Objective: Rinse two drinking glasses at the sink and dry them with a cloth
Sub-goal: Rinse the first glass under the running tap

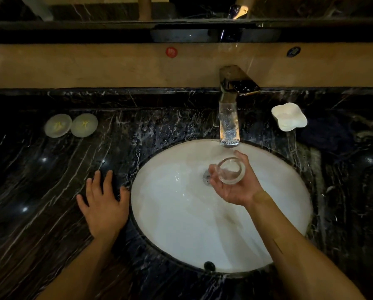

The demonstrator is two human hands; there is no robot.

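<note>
The right hand (235,185) holds a clear drinking glass (231,170) over the white oval sink basin (170,213), its fingers and thumb curled around the glass wall; the mouth of the glass is tipped toward the camera, and it sits just below the spout of the chrome faucet (229,118), above the drain (206,177). Only this one glass is in view. The left hand (104,202) rests flat on the dark veined marble counter (40,202), fingers straight and spread, holding nothing, with the thumb just beside the basin's rim. At the back left of the counter lie two round white discs (71,125), side by side and touching, each with a faint yellowish mark too blurred to read. To the right of the faucet sits a white lobed soap dish (289,119). On the beige ledge behind are a round red sticker (171,52) and a round dark blue sticker (293,51); their markings cannot be read. An overflow hole (209,265) shows at the near wall of the basin.
</note>
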